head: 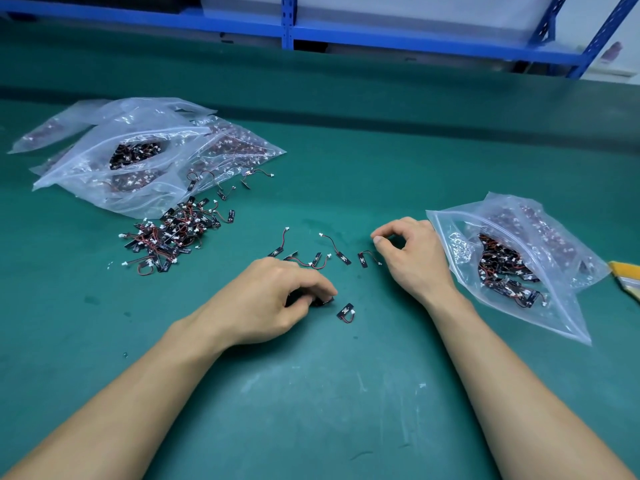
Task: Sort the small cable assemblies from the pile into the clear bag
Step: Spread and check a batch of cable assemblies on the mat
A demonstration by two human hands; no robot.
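Note:
A pile of small cable assemblies (169, 233), black strips with red-black wires and white plugs, lies left of centre on the green mat. Several loose ones (311, 258) are spread between my hands, and one (346, 311) lies just right of my left hand. My left hand (277, 299) rests on the mat with its fingertips pinched on a black cable assembly (325, 301). My right hand (412, 258) hovers with thumb and forefinger apart, holding nothing. The open clear bag (519, 268), partly filled with assemblies, lies right of it.
Several clear bags (138, 157) of the same parts are stacked at the back left, one open. A yellow-edged object (627, 275) sits at the right edge. A blue shelving frame (287, 26) runs along the far side of the green mat (311, 393).

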